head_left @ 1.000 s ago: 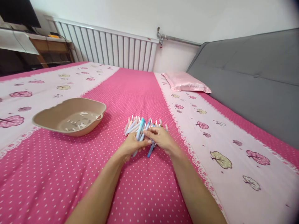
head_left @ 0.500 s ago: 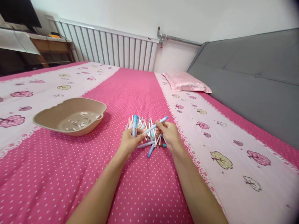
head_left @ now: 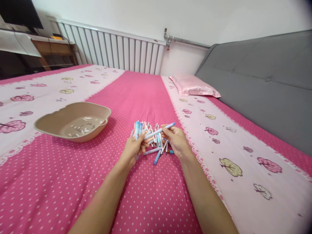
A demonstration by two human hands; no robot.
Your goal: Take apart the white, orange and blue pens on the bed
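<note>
A loose pile of blue and pink marker pens (head_left: 156, 148) lies on the pink dotted bedspread (head_left: 146, 201) in front of me. My left hand (head_left: 133, 149) grips two blue pens (head_left: 138, 129) that stand upright out of its fist. My right hand (head_left: 176, 139) pinches one light blue pen (head_left: 159, 130) near its right end; the pen slants down to the left toward my left hand's fingertips. Both hands hover just above the pile.
A beige shallow basin (head_left: 73, 122) holding several small white pieces sits to the left. A pink pillow (head_left: 193, 86) lies far right by the grey padded headboard (head_left: 263, 84). A white radiator (head_left: 109, 50) runs along the far wall.
My right hand lifted a light blue pen out of the pile and swung it toward my left hand. The left hand turned its two pens more upright.
</note>
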